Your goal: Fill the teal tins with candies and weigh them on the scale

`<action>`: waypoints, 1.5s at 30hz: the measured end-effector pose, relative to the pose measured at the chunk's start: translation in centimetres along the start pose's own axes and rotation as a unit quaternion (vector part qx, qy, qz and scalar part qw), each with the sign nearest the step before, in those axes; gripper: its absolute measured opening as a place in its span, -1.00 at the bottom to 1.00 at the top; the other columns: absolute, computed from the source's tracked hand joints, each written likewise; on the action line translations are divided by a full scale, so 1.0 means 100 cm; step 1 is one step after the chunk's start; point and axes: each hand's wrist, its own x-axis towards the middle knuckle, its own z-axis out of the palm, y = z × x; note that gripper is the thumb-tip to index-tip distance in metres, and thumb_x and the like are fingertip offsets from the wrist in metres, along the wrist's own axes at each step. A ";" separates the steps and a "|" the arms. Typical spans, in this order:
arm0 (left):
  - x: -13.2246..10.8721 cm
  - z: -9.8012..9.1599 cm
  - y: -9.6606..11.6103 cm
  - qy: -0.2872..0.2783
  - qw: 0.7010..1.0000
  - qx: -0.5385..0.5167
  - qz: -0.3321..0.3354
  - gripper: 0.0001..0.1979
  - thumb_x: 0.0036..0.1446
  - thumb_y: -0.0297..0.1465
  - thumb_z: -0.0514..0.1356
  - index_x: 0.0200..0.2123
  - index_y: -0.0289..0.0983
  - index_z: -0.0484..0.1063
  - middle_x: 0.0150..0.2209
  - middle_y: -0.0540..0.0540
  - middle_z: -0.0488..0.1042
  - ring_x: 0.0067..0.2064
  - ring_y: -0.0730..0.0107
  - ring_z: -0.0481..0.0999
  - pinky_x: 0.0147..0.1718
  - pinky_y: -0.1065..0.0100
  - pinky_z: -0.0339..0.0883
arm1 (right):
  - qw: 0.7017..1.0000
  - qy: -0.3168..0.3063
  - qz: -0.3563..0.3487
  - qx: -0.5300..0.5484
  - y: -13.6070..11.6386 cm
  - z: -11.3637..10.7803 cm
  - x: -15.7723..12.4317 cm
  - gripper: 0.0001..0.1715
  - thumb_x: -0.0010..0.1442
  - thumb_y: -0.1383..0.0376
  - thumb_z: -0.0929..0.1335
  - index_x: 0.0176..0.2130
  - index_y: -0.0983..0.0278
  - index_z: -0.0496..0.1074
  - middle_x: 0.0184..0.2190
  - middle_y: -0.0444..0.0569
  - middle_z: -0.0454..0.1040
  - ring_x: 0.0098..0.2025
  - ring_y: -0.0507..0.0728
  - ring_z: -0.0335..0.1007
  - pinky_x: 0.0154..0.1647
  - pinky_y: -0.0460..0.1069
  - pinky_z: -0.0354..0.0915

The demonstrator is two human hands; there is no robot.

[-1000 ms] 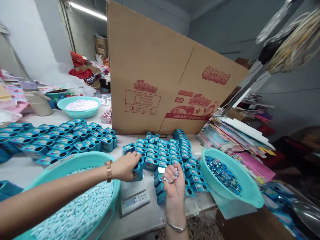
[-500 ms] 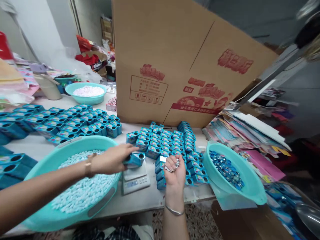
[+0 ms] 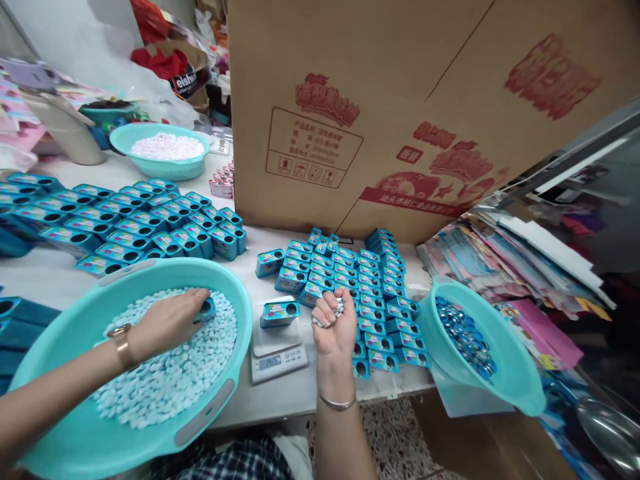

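My left hand [image 3: 173, 323] is over the turquoise basin [image 3: 43, 400] of pale blue candies [image 3: 170, 380]. Its fingers are closed around a small blue tin [image 3: 206, 309], mostly covered by the hand and close to the candies. My right hand [image 3: 336, 321], palm up, is curled around several pale candies [image 3: 339, 307] that show between the fingers. Between the basin and this hand, a blue tin [image 3: 279, 313] with a dark round hole in its top rests on a white digital scale [image 3: 280, 362], whose display is lit.
Rows of blue tins [image 3: 370, 300] stand behind and beside my right hand; more tins [image 3: 125, 227] fill the left. A basin [image 3: 515, 373] holds shiny blue pieces. A large cardboard box [image 3: 400, 100] rises behind. Stacked printed sheets [image 3: 520, 267] lie right.
My left hand has moved left from the scale to the candy basin. The tin on the scale is now uncovered, and the display reading has changed. My right hand remains closed around candies.
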 end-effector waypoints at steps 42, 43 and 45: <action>0.049 -0.007 0.133 0.102 0.958 -0.231 0.132 -0.41 -0.05 -0.22 0.28 0.07 -0.20 0.25 0.02 -0.15 0.40 0.03 0.12 0.38 -0.03 0.20 0.26 | 0.996 0.063 -0.050 -0.044 0.029 0.011 0.027 -0.70 0.11 0.10 0.31 -0.45 0.24 0.18 -0.67 -0.35 0.04 -0.70 -0.14 -0.12 -0.72 -0.18 -0.13; 0.048 -0.007 0.130 0.107 0.957 -0.232 0.135 -0.41 -0.04 -0.21 0.27 0.07 -0.21 0.24 0.02 -0.16 0.40 0.03 0.11 0.38 -0.03 0.19 0.27 | 0.996 0.062 -0.047 -0.039 0.027 0.011 0.027 -0.70 0.10 0.10 0.31 -0.45 0.24 0.18 -0.67 -0.35 0.04 -0.71 -0.14 -0.12 -0.72 -0.18 -0.13; 0.044 -0.007 0.126 0.115 0.955 -0.233 0.141 -0.41 -0.03 -0.21 0.27 0.07 -0.23 0.24 0.01 -0.18 0.39 0.02 0.10 0.38 -0.03 0.17 0.28 | 0.996 0.062 -0.048 -0.033 0.025 0.012 0.027 -0.71 0.10 0.12 0.32 -0.45 0.24 0.18 -0.68 -0.35 0.04 -0.71 -0.14 -0.12 -0.72 -0.18 -0.14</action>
